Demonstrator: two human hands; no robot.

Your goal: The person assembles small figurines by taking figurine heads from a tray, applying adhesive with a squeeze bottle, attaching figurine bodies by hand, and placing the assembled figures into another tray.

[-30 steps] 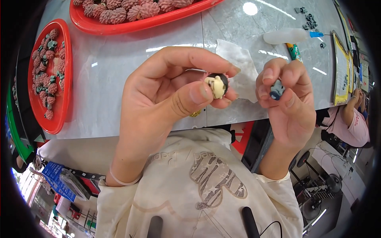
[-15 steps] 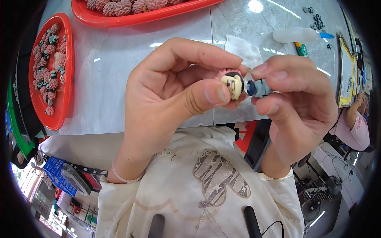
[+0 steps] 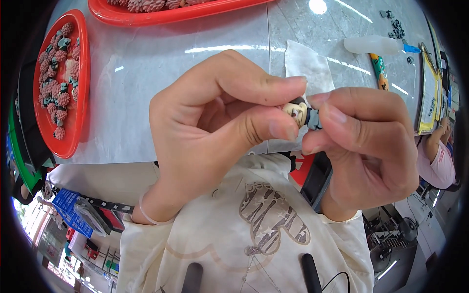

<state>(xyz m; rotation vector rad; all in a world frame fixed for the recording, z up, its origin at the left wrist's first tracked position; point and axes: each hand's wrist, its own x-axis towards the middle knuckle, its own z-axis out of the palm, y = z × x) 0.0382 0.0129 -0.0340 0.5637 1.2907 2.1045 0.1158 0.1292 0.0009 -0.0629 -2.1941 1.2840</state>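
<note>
Between the thumb and fingers of my left hand is a small figurine head, with a pale face and dark hair edge; my fingers cover most of its hair. Facing it from the right, my right hand pinches a small grey-blue figurine body with a dark blue collar. Head and body meet at the neck, tilted on their side above the table's front edge. How deeply they join I cannot tell. Both hands are closed.
A red oval tray with pink-haired figurines stands at the left, another red tray at the back. Toward the right are a white cloth, a squeeze bottle, an orange-green tube and small grey parts. A person sits far right.
The gap between head and body has closed, and they now touch at the neck. My right hand has come in toward the left one. The head has turned, hiding its pink hair.
</note>
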